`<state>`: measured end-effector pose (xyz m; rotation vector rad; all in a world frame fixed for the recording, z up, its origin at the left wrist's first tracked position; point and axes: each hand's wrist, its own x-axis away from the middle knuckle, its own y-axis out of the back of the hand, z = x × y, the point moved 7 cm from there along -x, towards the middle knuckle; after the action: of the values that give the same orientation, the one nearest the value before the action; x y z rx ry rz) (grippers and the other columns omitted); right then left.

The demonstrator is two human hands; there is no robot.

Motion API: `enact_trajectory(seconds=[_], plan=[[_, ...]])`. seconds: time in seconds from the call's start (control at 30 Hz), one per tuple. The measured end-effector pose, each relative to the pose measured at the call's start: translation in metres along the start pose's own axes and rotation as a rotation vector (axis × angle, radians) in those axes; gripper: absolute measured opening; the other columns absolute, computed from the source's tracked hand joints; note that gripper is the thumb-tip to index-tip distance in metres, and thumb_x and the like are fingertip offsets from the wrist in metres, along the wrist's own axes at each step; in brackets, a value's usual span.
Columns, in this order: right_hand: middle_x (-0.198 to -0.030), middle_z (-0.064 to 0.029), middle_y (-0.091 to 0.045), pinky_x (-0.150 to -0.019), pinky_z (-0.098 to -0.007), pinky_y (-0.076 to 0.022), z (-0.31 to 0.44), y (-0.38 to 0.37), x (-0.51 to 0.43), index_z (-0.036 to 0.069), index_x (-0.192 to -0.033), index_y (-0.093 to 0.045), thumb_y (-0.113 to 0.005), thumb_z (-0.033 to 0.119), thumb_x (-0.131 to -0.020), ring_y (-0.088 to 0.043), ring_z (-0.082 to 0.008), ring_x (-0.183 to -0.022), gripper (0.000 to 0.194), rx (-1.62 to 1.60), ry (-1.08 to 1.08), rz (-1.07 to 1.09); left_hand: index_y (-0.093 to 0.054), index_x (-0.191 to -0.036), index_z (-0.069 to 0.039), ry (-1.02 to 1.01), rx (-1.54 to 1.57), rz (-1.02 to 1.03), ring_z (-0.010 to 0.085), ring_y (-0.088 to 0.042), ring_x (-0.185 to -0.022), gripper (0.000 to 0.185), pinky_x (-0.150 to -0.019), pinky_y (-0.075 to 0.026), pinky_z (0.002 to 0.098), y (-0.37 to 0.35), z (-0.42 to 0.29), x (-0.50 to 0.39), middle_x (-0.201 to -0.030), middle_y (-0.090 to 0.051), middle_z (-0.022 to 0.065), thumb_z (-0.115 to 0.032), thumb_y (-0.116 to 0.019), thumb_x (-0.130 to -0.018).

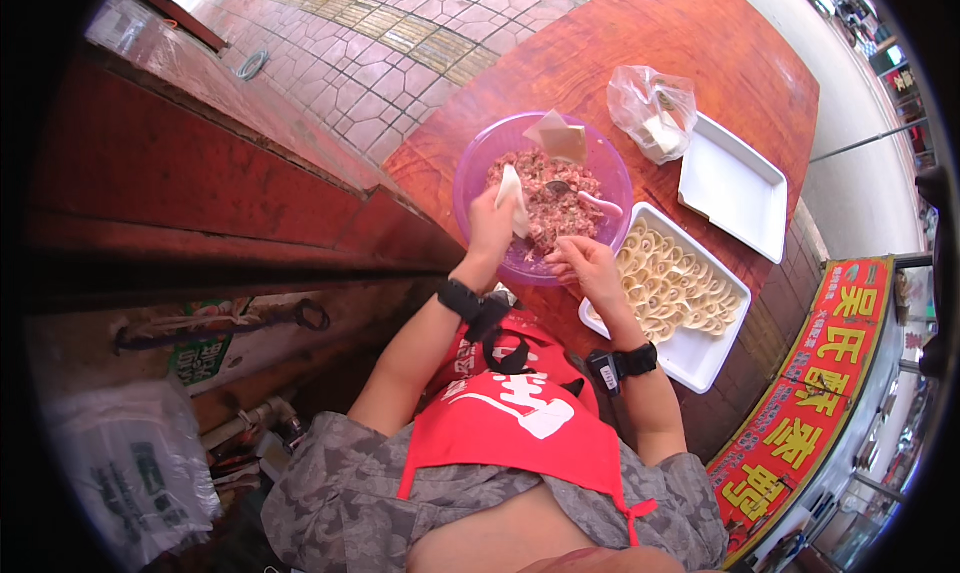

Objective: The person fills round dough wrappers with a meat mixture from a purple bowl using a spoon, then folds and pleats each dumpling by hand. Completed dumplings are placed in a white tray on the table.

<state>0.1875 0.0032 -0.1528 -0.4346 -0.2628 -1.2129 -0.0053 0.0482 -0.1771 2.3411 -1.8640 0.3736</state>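
Note:
My left hand (pixel 489 226) holds pale, thin dough wrappers (pixel 511 198) over the left side of a purple plastic basin (pixel 462 169). Inside the basin is minced meat filling (pixel 551 224), with a metal spoon that has a pink handle (pixel 601 203) resting in it. A few more square wrappers (pixel 564 142) lean at the basin's far side. My right hand (pixel 591 267) is at the basin's near right rim, thumb and fingertips drawn together; whether something small sits between them I cannot tell. Just right of it, folded wontons (pixel 671 284) lie in rows in a white tray (pixel 703 363).
A second white tray (pixel 739 190) lies farther right on the wooden table (pixel 555 70). Beside it is a clear plastic bag (pixel 651 112) with a white block inside. A red wall ledge (pixel 285 175) runs along the left. A red signboard (pixel 810 408) stands at right.

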Motion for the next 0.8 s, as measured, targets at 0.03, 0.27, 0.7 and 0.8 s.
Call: enact_trajectory(seconds=[0.03, 0.27, 0.7, 0.8], plan=[[-0.091, -0.0081, -0.073, -0.064, -0.0229, -0.0545, -0.001, 0.008, 0.002, 0.000, -0.108, -0.066, -0.056, 0.025, -0.104, -0.065, -0.0088, -0.074, 0.028, 0.044, -0.002, -0.029, -0.060, -0.122, 0.004, -0.229, -0.220, -0.035, 0.0307, -0.071, -0.094, 0.028, -0.076, -0.058, 0.0372, 0.005, -0.017, -0.010, -0.106, -0.072, 0.0149, -0.004, -0.057, -0.096], [-0.087, -0.0070, -0.072, -0.060, -0.0220, -0.0517, -0.004, 0.034, 0.008, -0.001, -0.109, -0.065, -0.058, 0.014, -0.102, -0.063, -0.0077, -0.070, 0.019, 0.026, 0.032, -0.127, -0.071, -0.107, -0.006, -0.478, -1.605, 0.074, 0.0334, -0.070, -0.096, 0.023, -0.085, -0.052, 0.0503, -0.025, 0.006, -0.063, -0.101, -0.072, 0.0135, -0.016, -0.058, -0.091], [-0.087, -0.0051, -0.070, -0.065, -0.0232, -0.0502, 0.012, 0.035, -0.016, -0.003, -0.106, -0.067, -0.063, 0.016, -0.098, -0.063, -0.0085, -0.072, 0.021, 0.178, 0.250, -0.193, -0.072, -0.113, -0.003, -0.064, -0.936, 0.445, 0.0292, -0.071, -0.098, 0.025, -0.097, -0.051, 0.0404, -0.030, -0.026, -0.065, -0.103, -0.074, 0.0131, -0.008, -0.062, -0.091], [-0.086, -0.0040, -0.069, -0.065, -0.0226, -0.0483, 0.032, 0.019, -0.023, -0.003, -0.104, -0.067, -0.065, 0.018, -0.098, -0.062, -0.0078, -0.072, 0.022, 0.139, 0.333, -0.166, -0.060, -0.129, 0.001, 0.192, 0.260, 0.505, 0.0274, -0.068, -0.108, 0.035, -0.095, -0.053, 0.0393, -0.043, -0.036, -0.030, -0.117, -0.070, 0.0139, -0.009, -0.058, -0.096]])
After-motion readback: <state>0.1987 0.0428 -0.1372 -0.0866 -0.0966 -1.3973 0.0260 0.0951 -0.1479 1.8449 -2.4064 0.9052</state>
